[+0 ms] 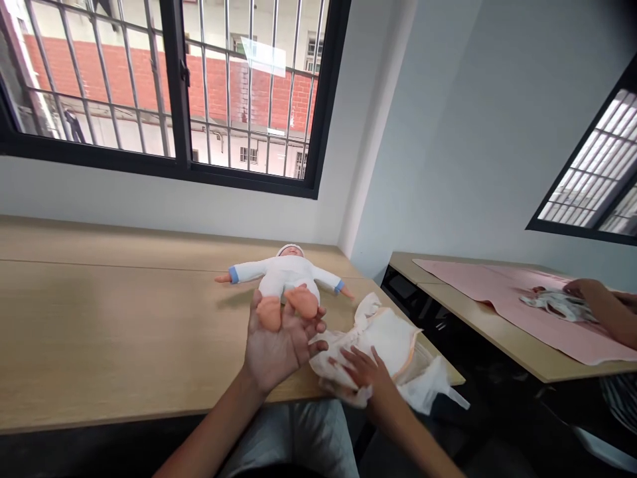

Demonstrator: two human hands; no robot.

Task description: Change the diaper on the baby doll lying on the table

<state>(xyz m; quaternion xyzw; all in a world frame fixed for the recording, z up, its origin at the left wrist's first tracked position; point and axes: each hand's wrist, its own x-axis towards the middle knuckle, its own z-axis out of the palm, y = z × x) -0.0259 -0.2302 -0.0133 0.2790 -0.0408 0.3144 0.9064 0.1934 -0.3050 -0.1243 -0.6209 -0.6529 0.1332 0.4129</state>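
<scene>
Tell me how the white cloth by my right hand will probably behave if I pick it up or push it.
The white cloth will probably droop rather than hold its shape, since it lies in loose, crumpled folds. Pushed outward, it might slip off the table, as part already hangs past the edge.

From afar I have the doll (289, 272) on the table (124, 332), cloth (391, 335) right of it, window (249, 93) behind it.

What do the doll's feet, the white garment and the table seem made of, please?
Doll's feet: probably smooth vinyl or silicone, from their moulded look. White garment: likely thin, matte fabric, limply creased. Table: perhaps satin wood-look laminate, from faint reflections.
</scene>
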